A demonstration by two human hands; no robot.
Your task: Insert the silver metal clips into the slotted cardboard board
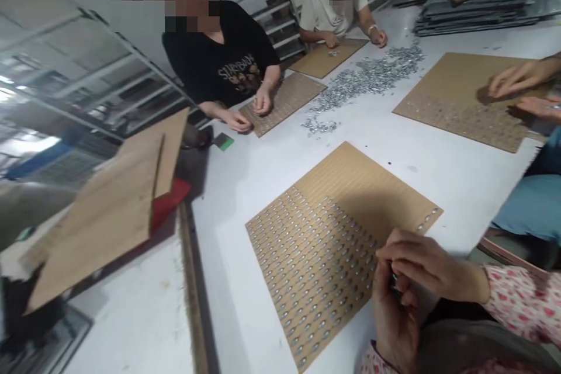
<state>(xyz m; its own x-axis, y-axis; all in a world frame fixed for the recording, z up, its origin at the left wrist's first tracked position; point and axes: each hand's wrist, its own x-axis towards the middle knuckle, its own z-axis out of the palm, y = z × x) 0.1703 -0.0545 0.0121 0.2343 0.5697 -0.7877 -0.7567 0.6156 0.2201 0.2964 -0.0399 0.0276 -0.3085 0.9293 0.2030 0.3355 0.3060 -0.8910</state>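
Note:
A brown board (pixel 350 172) lies at an angle on the white table, with rows of small silvery, pointed-oval metal pieces (pixel 302 269) over much of its surface. Over its right-hand corner, my left hand (pixel 397 324) is curled palm up around a few small shiny pieces, mostly hidden by the fingers. My right hand (pixel 432 266) is just above it, thumb and fingers pinched together close to the left fingertips. Whatever sits in that pinch is too small to make out. Bare brown board shows toward the far side, and a short line of pieces runs along the right edge.
A heap of loose metal pieces (pixel 363 79) lies mid-table. Co-workers handle other boards (pixel 284 99) across the table and another board (pixel 451 82) at the right. Dark flat sheets (pixel 473 17) are stacked far right. Large brown sheets (pixel 105 198) lean at left.

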